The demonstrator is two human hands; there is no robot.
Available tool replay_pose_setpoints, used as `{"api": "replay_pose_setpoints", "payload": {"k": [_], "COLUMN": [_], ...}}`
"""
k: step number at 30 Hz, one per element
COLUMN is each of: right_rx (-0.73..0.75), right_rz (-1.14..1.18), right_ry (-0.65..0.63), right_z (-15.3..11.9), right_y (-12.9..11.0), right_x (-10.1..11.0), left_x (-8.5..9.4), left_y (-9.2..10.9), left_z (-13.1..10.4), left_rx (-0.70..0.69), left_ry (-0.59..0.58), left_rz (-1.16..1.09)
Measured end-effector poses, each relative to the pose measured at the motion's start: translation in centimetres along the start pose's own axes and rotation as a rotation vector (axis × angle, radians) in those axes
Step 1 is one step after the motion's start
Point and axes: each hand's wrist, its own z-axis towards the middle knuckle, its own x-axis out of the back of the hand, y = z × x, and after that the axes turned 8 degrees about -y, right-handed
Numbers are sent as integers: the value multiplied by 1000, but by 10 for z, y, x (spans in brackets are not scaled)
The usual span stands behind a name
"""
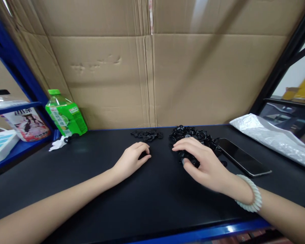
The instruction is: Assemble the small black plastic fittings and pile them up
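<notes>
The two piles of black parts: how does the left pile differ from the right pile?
The left pile is small and low; the right pile is larger and heaped higher. The left pile lies uncovered; the right pile is partly hidden behind the right hand. Both are black and lie on the dark tabletop.

On the tabletop (142, 203), a heap of parts (203, 135) lies between a cluster (149, 136) at left and a phone (244, 156) at right.

Right hand (210, 166) at black pile (202, 135)
</notes>
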Motion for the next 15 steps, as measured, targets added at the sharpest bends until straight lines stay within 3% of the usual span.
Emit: {"api": "replay_pose_setpoints", "payload": {"k": [3, 8, 13, 15], "right_rx": [-25, -201, -372, -423], "right_rz": [119, 433, 909, 1146], "right_ry": [-49, -188, -210, -273], "right_z": [-3, -7, -5, -3], "right_y": [-8, -13, -9, -9], "right_x": [-3, -13, -27, -29], "left_x": [0, 0, 6, 6], "left_y": [5, 16, 45, 57], "left_z": [0, -1, -10, -15], "left_rx": [-8, -32, -135, -162], "left_ry": [10, 55, 192, 195], "left_rz": [-76, -179, -440, -573]}}
